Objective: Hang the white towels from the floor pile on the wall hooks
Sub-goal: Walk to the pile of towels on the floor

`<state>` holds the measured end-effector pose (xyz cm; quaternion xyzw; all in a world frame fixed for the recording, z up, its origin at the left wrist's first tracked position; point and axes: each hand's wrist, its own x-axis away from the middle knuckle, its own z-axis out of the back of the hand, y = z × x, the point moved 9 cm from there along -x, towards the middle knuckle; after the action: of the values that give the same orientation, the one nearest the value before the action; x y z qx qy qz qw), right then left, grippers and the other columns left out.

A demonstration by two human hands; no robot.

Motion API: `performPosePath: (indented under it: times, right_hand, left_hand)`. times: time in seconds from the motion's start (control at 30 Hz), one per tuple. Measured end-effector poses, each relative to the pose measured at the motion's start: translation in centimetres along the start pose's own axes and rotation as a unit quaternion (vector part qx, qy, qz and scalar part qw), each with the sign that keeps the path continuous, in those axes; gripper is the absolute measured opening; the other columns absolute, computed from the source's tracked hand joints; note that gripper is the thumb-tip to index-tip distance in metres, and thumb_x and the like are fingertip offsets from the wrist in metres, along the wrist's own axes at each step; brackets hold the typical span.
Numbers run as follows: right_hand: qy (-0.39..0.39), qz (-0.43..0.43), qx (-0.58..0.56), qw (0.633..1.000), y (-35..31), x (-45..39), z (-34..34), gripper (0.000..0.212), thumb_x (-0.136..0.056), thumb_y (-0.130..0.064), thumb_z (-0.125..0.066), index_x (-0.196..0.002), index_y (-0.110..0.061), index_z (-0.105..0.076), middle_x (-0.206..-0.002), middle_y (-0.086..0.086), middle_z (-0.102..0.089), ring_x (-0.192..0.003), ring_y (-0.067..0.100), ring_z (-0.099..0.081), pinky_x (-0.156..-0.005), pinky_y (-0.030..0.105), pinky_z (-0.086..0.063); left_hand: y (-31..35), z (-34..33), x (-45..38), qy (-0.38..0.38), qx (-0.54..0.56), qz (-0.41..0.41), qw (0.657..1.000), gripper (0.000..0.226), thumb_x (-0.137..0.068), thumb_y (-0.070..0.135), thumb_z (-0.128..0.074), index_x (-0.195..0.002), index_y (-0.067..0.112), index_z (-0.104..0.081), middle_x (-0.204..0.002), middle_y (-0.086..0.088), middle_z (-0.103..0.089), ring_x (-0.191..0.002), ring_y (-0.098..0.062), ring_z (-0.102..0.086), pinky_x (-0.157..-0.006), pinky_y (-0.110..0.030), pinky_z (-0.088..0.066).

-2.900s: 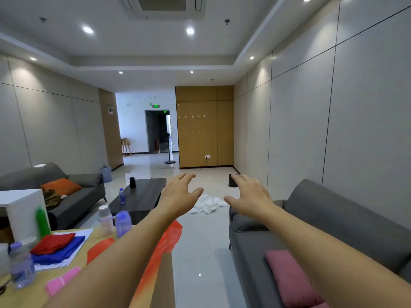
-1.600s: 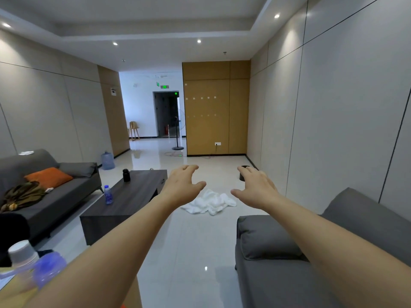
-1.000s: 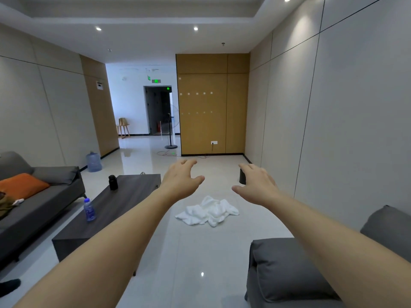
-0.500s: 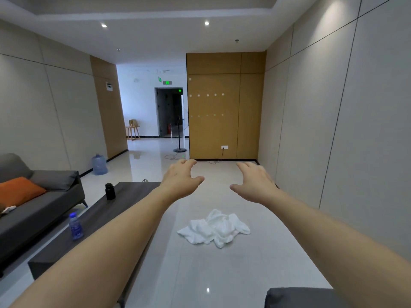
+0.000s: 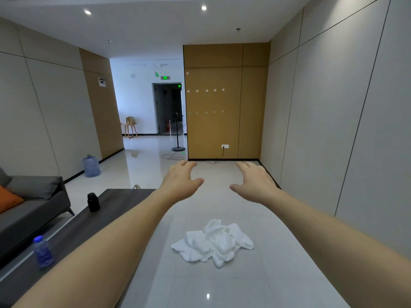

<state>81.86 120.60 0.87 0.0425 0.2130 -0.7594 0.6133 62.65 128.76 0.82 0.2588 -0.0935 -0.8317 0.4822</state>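
Observation:
A crumpled pile of white towels [image 5: 213, 242] lies on the pale tiled floor, straight ahead and below my arms. My left hand [image 5: 181, 181] and my right hand [image 5: 255, 182] are stretched out in front of me, above and beyond the pile, fingers relaxed and holding nothing. Two rows of small round wall hooks [image 5: 206, 90] sit on the wooden panel wall at the far end of the room.
A dark low coffee table [image 5: 73, 227] runs along my left, with a black jar [image 5: 93, 202] and a water bottle [image 5: 42, 252] on it. A grey sofa [image 5: 29, 207] stands further left. A floor stand [image 5: 178, 134] and a large water jug [image 5: 91, 166] stand further back.
I have walked forward past the right-hand sofa. The towel pile is now closer and lower in view. Both hands stay outstretched and empty.

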Motion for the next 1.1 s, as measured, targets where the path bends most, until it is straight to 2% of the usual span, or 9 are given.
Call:
performPosePath:
  times: [0.2, 0.33, 0.53, 0.8, 1.1]
  right_hand:
    - [-0.003, -0.012, 0.006, 1.0, 1.2, -9.7, -5.2, 0.07, -0.089, -0.045, -0.059, -0.15, -0.026, -0.031, -0.148, -0.001, -0.041, -0.133, 0.027, -0.036, -0.1, 0.041, -0.045]
    - [-0.005, -0.025, 0.012, 1.0, 1.4, -17.7, -8.0, 0.071, -0.09, -0.045, -0.059, -0.15, -0.022, -0.03, -0.148, 0.0, -0.039, -0.133, 0.028, -0.038, -0.101, 0.04, -0.041]
    - [0.004, -0.047, 0.01, 0.999, 1.5, -28.9, -10.6, 0.061, -0.09, -0.044, -0.059, -0.143, -0.02, -0.039, -0.143, 0.002, -0.045, -0.129, 0.028, -0.041, -0.099, 0.041, -0.042]
    - [-0.03, -0.069, 0.004, 0.997, 3.7, -40.0, -17.4, 0.069, -0.091, -0.045, -0.06, -0.15, -0.02, -0.032, -0.149, 0.002, -0.04, -0.134, 0.028, -0.036, -0.102, 0.041, -0.042]
    - [-0.043, -0.052, 0.001, 0.998, 7.9, -54.2, -25.1, 0.074, -0.09, -0.046, -0.06, -0.152, -0.02, -0.029, -0.15, 0.002, -0.041, -0.137, 0.028, -0.037, -0.108, 0.043, -0.039]
  left_hand:
    - [-3.8, -3.7, -10.3, 0.0, -0.001, -0.018, 1.0, 0.062, -0.093, 0.046, -0.056, -0.148, 0.024, -0.038, -0.152, 0.001, -0.037, -0.139, -0.022, -0.032, -0.11, -0.04, -0.033]
    - [-7.1, -5.4, -18.6, -0.01, 0.008, -0.02, 1.0, 0.063, -0.092, 0.046, -0.056, -0.148, 0.024, -0.037, -0.152, 0.0, -0.036, -0.14, -0.023, -0.031, -0.11, -0.04, -0.033]
    - [-10.7, -6.4, -30.8, -0.011, 0.019, -0.036, 0.999, 0.067, -0.092, 0.045, -0.057, -0.151, 0.022, -0.033, -0.155, -0.001, -0.034, -0.142, -0.023, -0.029, -0.11, -0.04, -0.032]
    - [-15.4, -12.3, -41.3, -0.044, 0.028, -0.044, 0.998, 0.063, -0.093, 0.045, -0.057, -0.149, 0.024, -0.036, -0.153, 0.001, -0.036, -0.139, -0.021, -0.033, -0.109, -0.039, -0.034]
    - [-20.5, -19.9, -54.0, -0.056, 0.013, -0.024, 0.998, 0.064, -0.092, 0.047, -0.057, -0.148, 0.023, -0.038, -0.151, -0.001, -0.037, -0.138, -0.023, -0.034, -0.11, -0.042, -0.036]
